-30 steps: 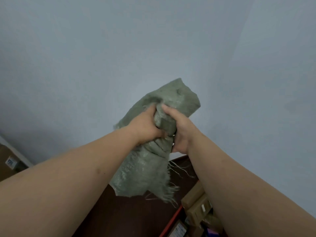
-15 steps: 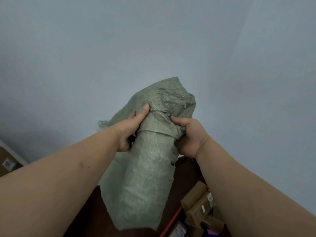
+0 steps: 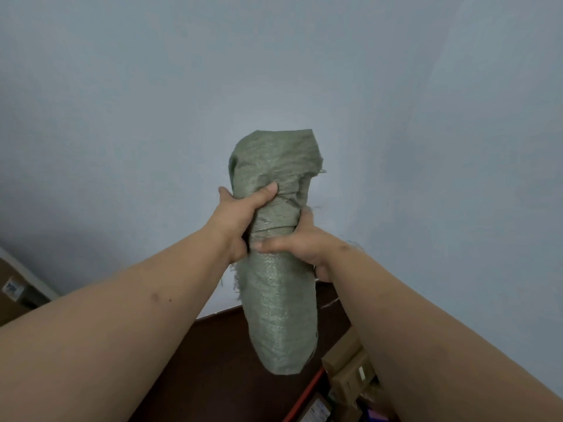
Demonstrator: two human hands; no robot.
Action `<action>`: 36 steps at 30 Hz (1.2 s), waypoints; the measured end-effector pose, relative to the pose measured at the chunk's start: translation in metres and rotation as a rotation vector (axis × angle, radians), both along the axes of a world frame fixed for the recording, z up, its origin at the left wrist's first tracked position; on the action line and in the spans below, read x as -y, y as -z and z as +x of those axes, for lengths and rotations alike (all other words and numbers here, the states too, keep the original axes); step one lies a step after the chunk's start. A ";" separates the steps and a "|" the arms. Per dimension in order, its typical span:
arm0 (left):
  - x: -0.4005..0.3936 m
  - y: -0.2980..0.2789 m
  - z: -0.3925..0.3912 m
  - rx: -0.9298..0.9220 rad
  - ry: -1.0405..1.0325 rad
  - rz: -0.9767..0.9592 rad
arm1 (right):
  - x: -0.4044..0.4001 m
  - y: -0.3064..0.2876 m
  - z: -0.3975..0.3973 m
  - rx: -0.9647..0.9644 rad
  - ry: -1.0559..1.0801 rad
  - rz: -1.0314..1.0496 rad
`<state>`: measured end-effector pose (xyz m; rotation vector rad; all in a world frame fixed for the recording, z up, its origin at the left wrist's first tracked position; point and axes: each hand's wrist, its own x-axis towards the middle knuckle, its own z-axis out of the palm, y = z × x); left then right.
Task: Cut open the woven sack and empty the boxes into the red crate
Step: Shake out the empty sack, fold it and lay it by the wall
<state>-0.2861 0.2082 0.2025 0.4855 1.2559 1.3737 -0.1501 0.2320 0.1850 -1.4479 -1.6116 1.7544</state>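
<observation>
A grey-green woven sack [image 3: 280, 300] is bunched into a long roll and held up in front of the pale wall. My left hand [image 3: 236, 217] grips its upper part, thumb across the front. My right hand [image 3: 300, 243] grips it just below, on the right side. The sack's lower end hangs free above the dark floor. At the bottom right the red crate [image 3: 304, 397] shows one edge, with several brown cardboard boxes [image 3: 350, 363] piled inside it. My right forearm hides most of the crate.
A dark brown floor [image 3: 213, 360] lies below the sack. A pale blue-grey wall [image 3: 274, 71] fills the background. At the far left edge stands a cardboard box [image 3: 13, 295] with a label.
The sack has been gathered into a tighter, narrower roll. My hands shifted along it; the right hand now sits lower than the left. The frayed open end no longer hangs in view.
</observation>
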 end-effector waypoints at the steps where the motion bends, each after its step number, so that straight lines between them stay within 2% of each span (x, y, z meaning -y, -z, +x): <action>1: 0.000 -0.004 -0.001 0.048 0.084 -0.027 | -0.002 0.003 0.001 -0.024 0.030 0.003; 4: 0.004 -0.010 -0.013 -0.027 0.238 -0.114 | -0.010 0.005 0.011 -0.174 0.144 -0.074; 7: 0.009 -0.010 -0.023 -0.345 0.245 -0.291 | -0.013 0.004 0.021 -0.264 0.207 -0.231; 8: 0.011 -0.008 -0.025 -0.397 0.272 -0.367 | -0.012 0.003 0.023 -0.271 0.189 -0.293; 9: 0.012 -0.005 -0.026 -0.343 0.326 -0.416 | -0.010 0.002 0.023 -0.288 0.159 -0.347; 11: 0.009 0.006 -0.029 -0.073 0.432 -0.367 | -0.009 0.004 0.019 -0.322 0.098 -0.407; 14: 0.005 0.010 -0.032 0.096 0.392 -0.246 | -0.009 0.004 0.008 -0.271 0.047 -0.412; 17: 0.003 0.011 -0.037 0.138 0.297 -0.186 | -0.010 0.001 -0.001 -0.081 0.060 -0.225; 19: 0.001 0.015 -0.042 0.173 0.152 -0.140 | -0.012 -0.004 -0.003 -0.017 0.113 -0.124; 22: -0.005 0.020 -0.052 0.235 -0.080 -0.086 | -0.018 0.003 0.001 0.028 0.263 -0.173; 25: -0.013 0.023 -0.071 0.328 -0.324 -0.058 | -0.015 0.005 0.007 -0.074 0.427 -0.370; 27: -0.021 0.031 -0.088 0.352 -0.497 -0.067 | -0.014 0.011 0.005 -0.100 0.442 -0.495; 29: -0.028 0.034 -0.095 0.391 -0.573 -0.056 | -0.015 0.019 -0.006 -0.180 0.441 -0.606; 32: -0.033 0.032 -0.093 0.454 -0.509 -0.054 | -0.014 0.031 -0.027 -0.418 0.377 -0.731; 36: -0.031 0.039 -0.093 0.511 -0.250 -0.082 | -0.018 0.047 -0.046 -0.773 0.438 -0.657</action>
